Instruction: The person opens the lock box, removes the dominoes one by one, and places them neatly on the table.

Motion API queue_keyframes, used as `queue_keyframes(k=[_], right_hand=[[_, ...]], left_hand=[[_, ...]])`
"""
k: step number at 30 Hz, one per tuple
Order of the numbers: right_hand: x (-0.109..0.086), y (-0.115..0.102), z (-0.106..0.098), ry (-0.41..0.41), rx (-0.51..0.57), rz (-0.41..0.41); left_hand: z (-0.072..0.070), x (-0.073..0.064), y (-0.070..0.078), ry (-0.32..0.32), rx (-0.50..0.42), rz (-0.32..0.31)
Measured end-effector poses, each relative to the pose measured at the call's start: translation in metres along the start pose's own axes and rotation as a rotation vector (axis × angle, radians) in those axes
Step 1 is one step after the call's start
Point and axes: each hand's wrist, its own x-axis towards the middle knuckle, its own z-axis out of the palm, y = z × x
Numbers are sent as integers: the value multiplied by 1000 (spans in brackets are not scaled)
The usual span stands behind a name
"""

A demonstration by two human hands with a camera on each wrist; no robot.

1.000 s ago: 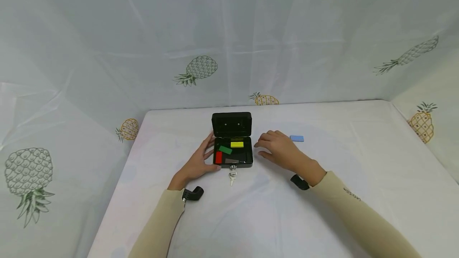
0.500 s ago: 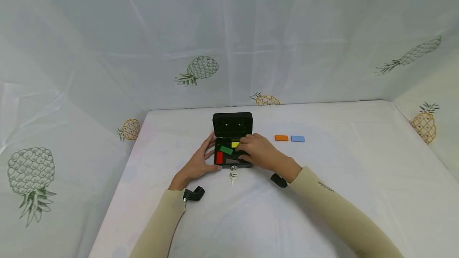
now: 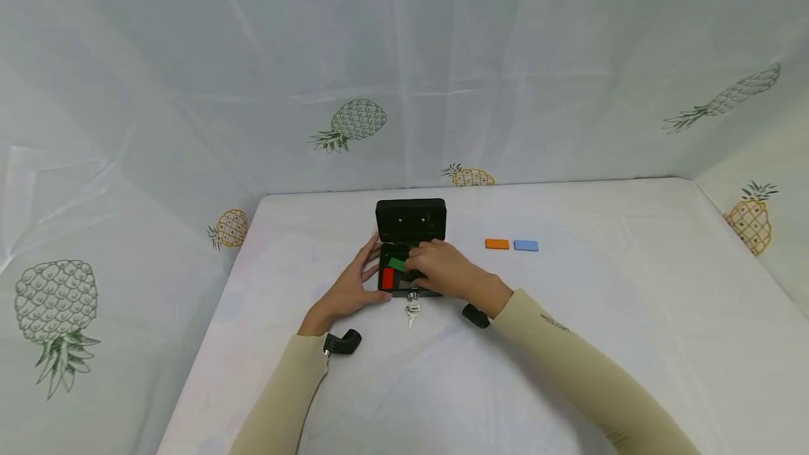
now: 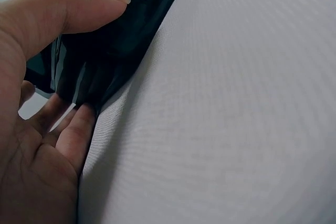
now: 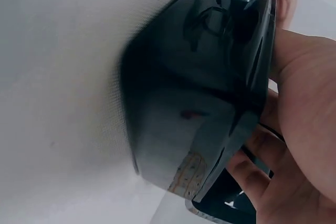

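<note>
- Left hand (image 3: 344, 292) lay spread wide along the black box's (image 3: 398, 293) left side, thumb at the front corner.
- Right hand (image 3: 442, 269) reached into the box with bent fingers; whether they held anything, I could not tell.
- Inside the box, a green block (image 3: 396, 263) sat near those fingertips, a red block (image 3: 387, 278) at left.
- Its lid (image 3: 411, 210) stood raised; keys (image 3: 412, 314) were at the front lock.
- Orange (image 3: 497, 244) and blue blocks (image 3: 526, 246) lay to the right, apart from the box.
</note>
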Motion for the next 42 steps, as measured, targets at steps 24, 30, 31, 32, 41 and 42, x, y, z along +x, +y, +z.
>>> queue_keyframes(k=[24, 30, 31, 32, 41, 42], right_hand=[[6, 2, 1, 5, 45, 60], [6, 2, 1, -12, 53, 48], [6, 2, 1, -18, 50, 49], [7, 2, 1, -23, 48, 49], [8, 2, 1, -51, 34, 48], [8, 2, 2, -54, 33, 53]], left_hand=[[-1, 0, 3, 5, 1, -20], [0, 0, 4, 6, 5, -26], [0, 0, 4, 7, 6, -26], [0, 0, 3, 7, 5, -25], [1, -1, 3, 18, 5, -26], [1, -1, 3, 19, 5, -27]])
